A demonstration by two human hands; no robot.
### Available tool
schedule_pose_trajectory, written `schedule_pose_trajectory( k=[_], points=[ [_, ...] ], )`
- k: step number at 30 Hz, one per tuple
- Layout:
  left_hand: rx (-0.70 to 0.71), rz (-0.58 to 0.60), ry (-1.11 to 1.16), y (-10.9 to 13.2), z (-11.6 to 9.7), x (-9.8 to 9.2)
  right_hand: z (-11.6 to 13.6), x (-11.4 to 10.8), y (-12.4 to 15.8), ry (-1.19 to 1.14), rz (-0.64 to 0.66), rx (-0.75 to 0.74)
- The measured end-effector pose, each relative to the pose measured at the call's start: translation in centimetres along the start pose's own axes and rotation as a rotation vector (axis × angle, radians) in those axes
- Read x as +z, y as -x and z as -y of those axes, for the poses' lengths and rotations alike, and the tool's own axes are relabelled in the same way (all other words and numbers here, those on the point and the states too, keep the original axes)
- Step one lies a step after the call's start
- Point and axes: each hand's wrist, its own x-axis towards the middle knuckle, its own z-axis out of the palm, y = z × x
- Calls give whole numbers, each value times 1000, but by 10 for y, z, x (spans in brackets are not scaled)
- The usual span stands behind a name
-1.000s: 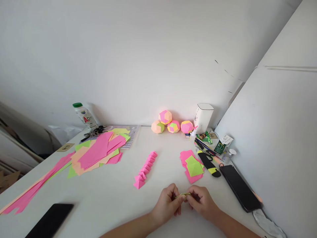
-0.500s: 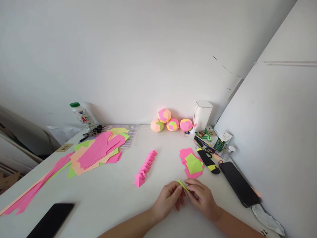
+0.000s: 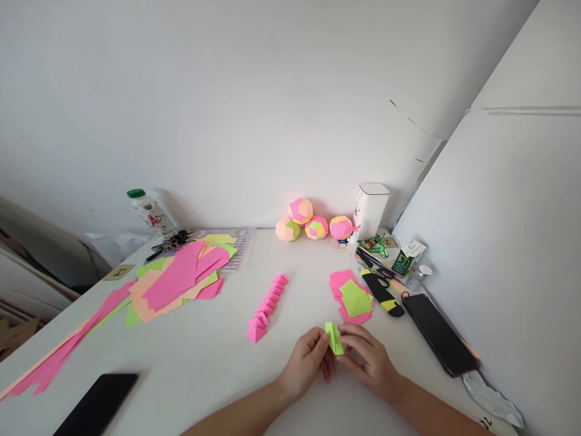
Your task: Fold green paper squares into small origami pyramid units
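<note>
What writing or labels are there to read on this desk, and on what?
"AD", red, on the label of the green-capped bottle; the rest is blurred.
White container: dark marks, too small to read.
Green packet: print blurred.
Green folded paper, held by left hand and right hand: no writing.

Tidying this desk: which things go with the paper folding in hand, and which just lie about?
Folding job: green folded paper, left hand, right hand, pink folded row, paper squares, paper balls.
Lying about: bottle, keys, phone, white cup.
</note>
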Motion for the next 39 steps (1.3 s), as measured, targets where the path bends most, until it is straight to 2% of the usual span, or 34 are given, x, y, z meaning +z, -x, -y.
schedule_pose_trajectory(
  k=[11,25,32,39],
  points=[
    [19,4,35,0,0,0,2,0,0,-88,40,70],
    [15,3,35,0,1,-1,5,-2,-4,-81,42,72],
    [16,9,15,1,-1,0,3,-1,0,-100,34,161],
    [28,12,8,0,-1,1,7,-2,-2,-140,90,163]
  ],
)
